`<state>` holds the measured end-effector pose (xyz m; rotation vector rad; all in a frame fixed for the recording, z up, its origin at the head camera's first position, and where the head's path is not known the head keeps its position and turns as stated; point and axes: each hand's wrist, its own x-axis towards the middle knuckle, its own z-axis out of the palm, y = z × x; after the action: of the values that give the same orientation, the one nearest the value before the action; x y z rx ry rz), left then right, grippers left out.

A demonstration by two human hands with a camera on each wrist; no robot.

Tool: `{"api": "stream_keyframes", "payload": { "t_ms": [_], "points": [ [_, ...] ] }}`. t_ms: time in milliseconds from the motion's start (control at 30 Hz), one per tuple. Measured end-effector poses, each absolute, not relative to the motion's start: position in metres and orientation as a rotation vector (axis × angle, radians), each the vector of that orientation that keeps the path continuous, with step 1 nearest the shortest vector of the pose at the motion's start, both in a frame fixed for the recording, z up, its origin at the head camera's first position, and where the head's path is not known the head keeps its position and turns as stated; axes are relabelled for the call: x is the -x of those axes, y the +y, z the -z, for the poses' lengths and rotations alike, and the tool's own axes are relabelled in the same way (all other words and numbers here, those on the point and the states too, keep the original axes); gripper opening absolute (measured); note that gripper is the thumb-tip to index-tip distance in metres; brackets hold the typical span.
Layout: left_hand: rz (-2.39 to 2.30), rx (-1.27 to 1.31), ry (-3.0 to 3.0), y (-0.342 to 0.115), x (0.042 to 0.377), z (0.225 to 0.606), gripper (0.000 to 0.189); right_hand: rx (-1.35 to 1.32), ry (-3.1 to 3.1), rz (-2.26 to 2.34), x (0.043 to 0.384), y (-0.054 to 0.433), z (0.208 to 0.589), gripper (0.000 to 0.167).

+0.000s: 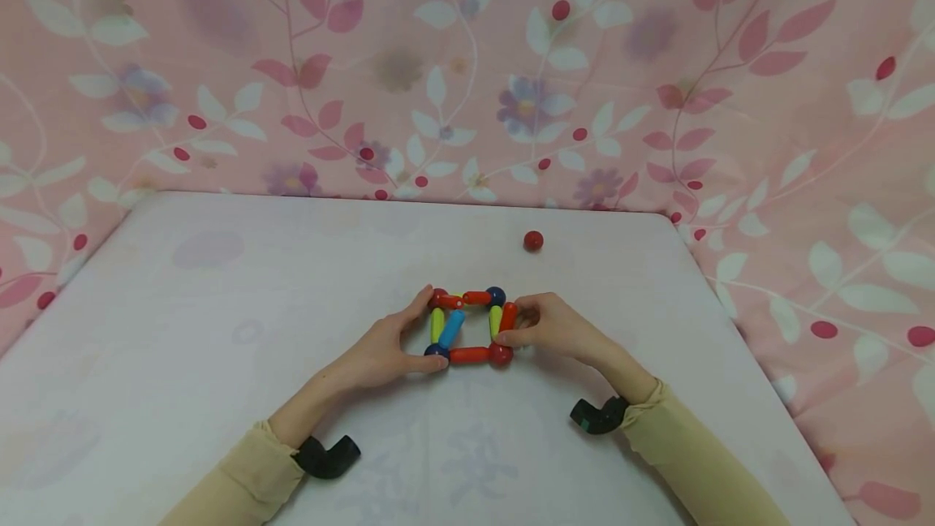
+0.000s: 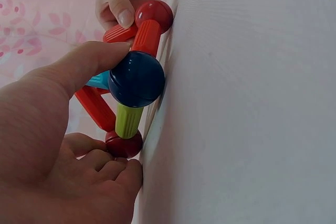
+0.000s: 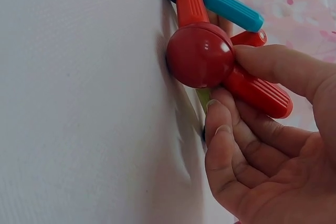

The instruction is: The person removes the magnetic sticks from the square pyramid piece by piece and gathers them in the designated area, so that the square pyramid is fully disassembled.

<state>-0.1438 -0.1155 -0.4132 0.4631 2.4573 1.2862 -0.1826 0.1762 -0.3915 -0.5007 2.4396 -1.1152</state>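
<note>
A square frame of toy magnetic sticks and balls (image 1: 470, 355) lies on the table between both hands. A dark blue ball (image 2: 137, 79) and a red ball (image 3: 199, 55) form its front corners. A blue stick (image 1: 451, 330) slants up from the front-left corner, and a red stick (image 3: 258, 93) rises at the front right. Two red sticks lean toward each other along the back. My left hand (image 1: 383, 351) grips the left side, thumb on the blue ball, fingers at the back-left red ball (image 2: 124, 144). With thumb and fingers, my right hand (image 1: 558, 329) pinches the rising red stick by its ball.
A loose red ball (image 1: 533, 241) sits farther back on the white table (image 1: 219, 299). Pink floral cloth (image 1: 467, 63) hangs behind the table's far edge and along its right side. Black curved pieces (image 1: 329, 457) are at both wrists, beside the beige sleeves.
</note>
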Motion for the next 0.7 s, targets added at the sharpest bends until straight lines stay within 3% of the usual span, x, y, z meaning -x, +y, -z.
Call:
{"api": "stream_keyframes", "payload": {
  "t_ms": [700],
  "points": [
    [-1.258,-0.453,2.472,-0.116,0.144,0.412,0.104,0.498,2.323,1.141,0.191,0.188,0.396,0.023]
  ]
}}
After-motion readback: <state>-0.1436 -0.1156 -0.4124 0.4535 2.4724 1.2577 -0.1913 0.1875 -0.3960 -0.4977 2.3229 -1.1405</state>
